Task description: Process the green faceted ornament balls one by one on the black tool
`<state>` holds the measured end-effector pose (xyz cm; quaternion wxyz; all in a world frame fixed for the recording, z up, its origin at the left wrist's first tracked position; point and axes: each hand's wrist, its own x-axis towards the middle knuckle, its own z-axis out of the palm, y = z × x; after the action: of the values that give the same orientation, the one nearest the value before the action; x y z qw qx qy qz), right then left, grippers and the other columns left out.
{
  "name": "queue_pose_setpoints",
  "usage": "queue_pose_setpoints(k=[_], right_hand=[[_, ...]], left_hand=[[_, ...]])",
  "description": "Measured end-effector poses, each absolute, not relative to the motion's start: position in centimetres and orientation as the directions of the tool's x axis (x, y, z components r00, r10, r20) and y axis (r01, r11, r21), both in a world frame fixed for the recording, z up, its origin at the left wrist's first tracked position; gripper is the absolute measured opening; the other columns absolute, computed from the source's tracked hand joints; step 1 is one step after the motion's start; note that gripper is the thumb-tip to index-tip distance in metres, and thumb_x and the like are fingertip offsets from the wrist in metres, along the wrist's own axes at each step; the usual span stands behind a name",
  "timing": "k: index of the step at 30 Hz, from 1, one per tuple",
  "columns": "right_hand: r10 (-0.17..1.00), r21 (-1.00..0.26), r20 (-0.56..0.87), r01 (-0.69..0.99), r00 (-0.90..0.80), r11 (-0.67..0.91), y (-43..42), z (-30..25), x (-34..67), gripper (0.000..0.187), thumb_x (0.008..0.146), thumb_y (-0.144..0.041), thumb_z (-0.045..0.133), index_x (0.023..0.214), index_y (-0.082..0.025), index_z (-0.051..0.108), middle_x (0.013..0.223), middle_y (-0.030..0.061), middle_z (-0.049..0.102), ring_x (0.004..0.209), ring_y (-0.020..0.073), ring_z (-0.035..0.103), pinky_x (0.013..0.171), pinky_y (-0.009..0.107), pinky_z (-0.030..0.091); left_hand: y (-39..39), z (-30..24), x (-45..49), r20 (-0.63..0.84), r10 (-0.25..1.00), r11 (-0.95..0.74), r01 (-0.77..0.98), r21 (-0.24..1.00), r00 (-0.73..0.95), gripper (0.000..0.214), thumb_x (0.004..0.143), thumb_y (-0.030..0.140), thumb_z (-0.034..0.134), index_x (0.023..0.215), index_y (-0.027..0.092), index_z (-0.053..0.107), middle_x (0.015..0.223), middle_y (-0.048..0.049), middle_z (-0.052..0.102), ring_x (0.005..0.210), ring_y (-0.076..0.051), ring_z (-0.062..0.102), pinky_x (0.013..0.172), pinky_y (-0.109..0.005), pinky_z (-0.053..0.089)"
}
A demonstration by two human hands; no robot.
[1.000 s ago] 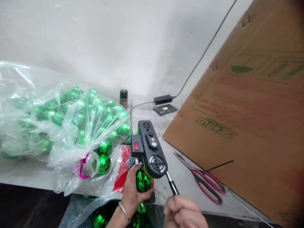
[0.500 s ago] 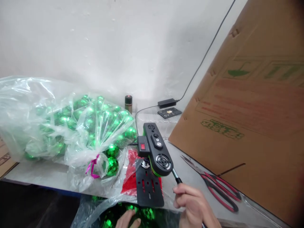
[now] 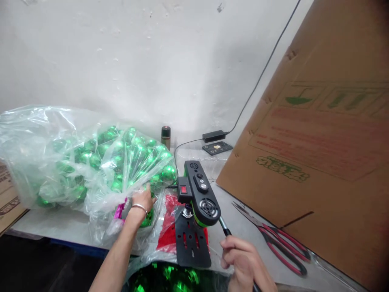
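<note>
"So, what is the left hand [image 3: 143,199] doing?"

"It's lying over shiny, faceted green balls [image 3: 146,220] at the mouth of a crinkled, clear plastic bag [image 3: 101,225]. Whether it's gripping one, I can't tell."

"And the right hand [image 3: 244,257]?"

"Its fingers are curling tightly around a slim black-and-silver handle [image 3: 225,228], which is sticking out beside the rounded end of a long black machine [image 3: 203,194]."

"What is lying beneath?"

"A flat, slotted black plate [image 3: 193,253], and glossy red plastic [image 3: 166,233] is showing through its slots."

"And to the right?"

"Red-and-black scissors [image 3: 287,259] are lying near a smooth, brown cardboard box [image 3: 313,142]."
</note>
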<state>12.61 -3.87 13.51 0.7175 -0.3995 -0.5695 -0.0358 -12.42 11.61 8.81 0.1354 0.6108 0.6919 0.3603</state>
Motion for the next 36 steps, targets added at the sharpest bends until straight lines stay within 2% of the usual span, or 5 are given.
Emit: queue_pose_setpoints(k=[10,14,17,21,36], right_hand=[[0.419,-0.475,0.879,0.505,0.228,0.721,-3.7,14.2,13.6,0.033,0.108,-0.006,0.056,0.08,-0.021,0.062,0.066,-0.0012,0.063,0.067,0.0177,0.074,0.059,0.027,0.055],[0.391,-0.477,0.879,0.491,0.274,0.729,-3.2,15.2,13.1,0.035,0.11,-0.009,0.057,0.077,-0.021,0.059,0.065,-0.0026,0.06,0.063,0.0161,0.071,0.059,0.026,0.054],[0.399,-0.503,0.864,0.474,0.309,0.723,-3.0,15.8,12.8,0.035,0.11,-0.008,0.057,0.077,-0.021,0.058,0.065,-0.0025,0.059,0.064,0.0162,0.07,0.058,0.027,0.053],[0.441,-0.547,0.837,0.461,0.326,0.698,-3.0,16.5,12.7,0.035,0.11,-0.01,0.057,0.077,-0.022,0.058,0.066,-0.0028,0.06,0.062,0.0149,0.068,0.056,0.025,0.05],[0.442,-0.503,0.863,0.509,0.246,0.699,-3.6,16.3,13.1,0.031,0.107,-0.004,0.054,0.082,-0.022,0.061,0.068,-0.0014,0.065,0.065,0.0167,0.073,0.056,0.026,0.053]], left_hand=[[9.0,12.4,-13.0,0.114,0.983,0.016,0.685,0.728,-0.144,0.057,0.087,0.049,0.081,0.133,0.016,0.071,0.126,-0.0171,0.086,0.129,-0.045,0.08,0.114,-0.054,0.059],[4.8,11.2,-11.8,-0.087,0.987,0.105,0.139,0.985,-0.133,0.074,0.096,0.077,0.064,0.144,0.02,0.068,0.146,-0.0171,0.08,0.134,-0.039,0.078,0.111,-0.054,0.065],[1.4,8.9,-9.9,-0.291,0.957,0.278,-0.352,0.894,0.016,0.09,0.082,0.098,0.071,0.13,0.021,0.077,0.146,-0.0186,0.08,0.135,-0.042,0.078,0.11,-0.058,0.068],[-1.1,5.9,-7.2,-0.385,0.921,0.363,-0.492,0.792,0.06,0.085,0.069,0.088,0.094,0.122,0.023,0.082,0.14,-0.0167,0.084,0.134,-0.041,0.078,0.114,-0.058,0.067],[-0.8,0.6,-2.6,0.189,0.978,-0.143,0.379,0.914,-0.087,0.074,0.088,0.056,0.085,0.151,0.023,0.063,0.15,-0.0184,0.076,0.143,-0.043,0.071,0.124,-0.065,0.055]])
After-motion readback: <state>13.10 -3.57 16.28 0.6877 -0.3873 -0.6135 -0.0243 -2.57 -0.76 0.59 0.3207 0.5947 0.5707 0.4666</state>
